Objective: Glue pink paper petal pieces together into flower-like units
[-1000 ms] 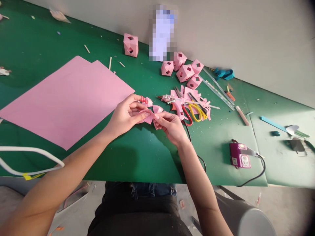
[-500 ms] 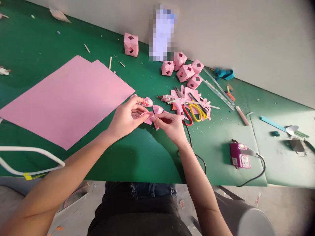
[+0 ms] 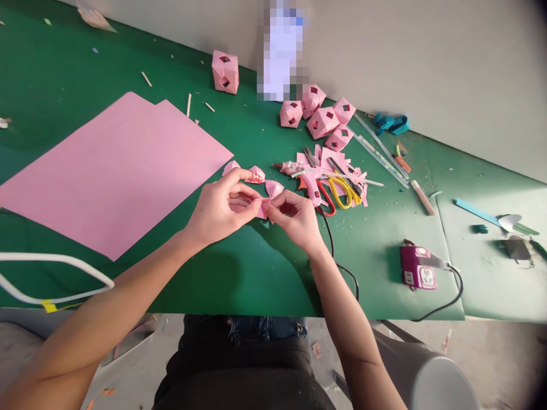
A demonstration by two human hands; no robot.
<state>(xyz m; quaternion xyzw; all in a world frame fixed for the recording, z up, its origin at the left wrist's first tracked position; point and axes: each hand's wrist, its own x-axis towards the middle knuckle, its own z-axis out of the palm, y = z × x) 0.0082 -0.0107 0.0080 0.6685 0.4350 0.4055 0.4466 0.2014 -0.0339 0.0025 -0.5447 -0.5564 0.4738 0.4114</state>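
Between my two hands is a small folded piece of pink paper (image 3: 262, 210), pinched over the green table. My left hand (image 3: 220, 210) grips its left side between thumb and fingers, and a red-and-white wrap shows at one fingertip. My right hand (image 3: 294, 216) pinches the right side. The fingertips hide much of the piece. Just beyond them lie small folded pink paper shapes, one a pointed piece (image 3: 274, 188), another farther left (image 3: 231, 167). A pink glue gun (image 3: 314, 185) rests right of these, beside scissors with yellow handles (image 3: 342, 193).
Large pink sheets (image 3: 115, 171) cover the table's left. Several pink paper polyhedra (image 3: 323, 122) stand at the back by the wall, near a blurred-out upright panel (image 3: 280, 57). A purple power socket (image 3: 419, 267) with a black cord sits right. A white curved frame (image 3: 55, 259) juts in at left.
My fingers have shifted slightly on the pink paper piece, and its lower face now shows more upright between the thumbs. The whole view has moved a little. Both hands keep their hold.
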